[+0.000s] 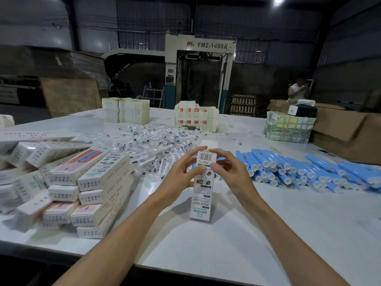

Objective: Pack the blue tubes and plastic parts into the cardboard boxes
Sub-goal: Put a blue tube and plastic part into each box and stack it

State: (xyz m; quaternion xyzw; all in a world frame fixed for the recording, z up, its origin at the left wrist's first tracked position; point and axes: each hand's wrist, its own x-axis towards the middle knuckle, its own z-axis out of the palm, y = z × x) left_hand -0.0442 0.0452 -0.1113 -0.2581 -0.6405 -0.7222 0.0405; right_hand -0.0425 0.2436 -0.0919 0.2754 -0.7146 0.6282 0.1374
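The left hand (177, 174) and right hand (231, 172) pinch the top flaps of an upright carton (203, 200) standing on the tabletop (226, 244) between them; uneven pressure could tip it or crease a flap.

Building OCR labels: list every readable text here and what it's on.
"FMZ-1450A": on the machine; red logo beside it unreadable.
Upright box: barcode and print, too blurred.
Boxes at left: print too blurred.
Flat cartons at back: too small.
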